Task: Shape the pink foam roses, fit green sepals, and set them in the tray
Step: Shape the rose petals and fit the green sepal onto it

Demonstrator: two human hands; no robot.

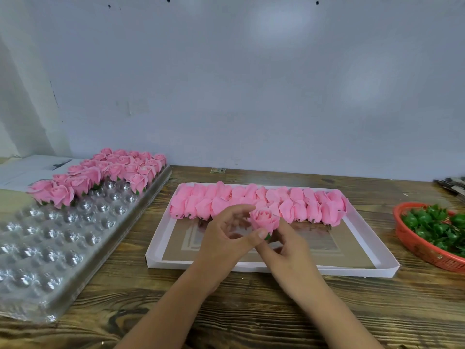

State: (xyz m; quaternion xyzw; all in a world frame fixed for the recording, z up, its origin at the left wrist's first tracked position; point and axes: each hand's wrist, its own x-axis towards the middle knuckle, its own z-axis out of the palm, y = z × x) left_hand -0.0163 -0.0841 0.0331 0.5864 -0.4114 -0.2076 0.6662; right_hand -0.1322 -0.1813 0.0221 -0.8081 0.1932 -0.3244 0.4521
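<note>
A grey wall backs the wooden table [251, 311]. Above the white box [276, 268] of unshaped buds [256, 202], both hands grasp one pink rose [264, 219]: left hand [226, 238] fingers pinching its base, right hand [289, 245] fingers curled beneath. Finished roses [105, 172] fill the clear tray [63, 248].

Pink, green and red over dark wood grain

We see a soft pink rose [265, 219] with a sliver of green sepal [268, 237] at its base, above a pale pink shallow box [276, 268] with a brown cardboard floor; behind the rose lie rows of matching pink unshaped buds [256, 204]. Left of the box, a clear tray [50, 248] glints silver under finished pink roses [100, 172] edged in green. Right of it, a red-orange mesh basket [425, 250] holds glossy green sepals [437, 227]. The surface [251, 311] is streaked dark brown; the wall [251, 84] is pale grey-blue.
</note>
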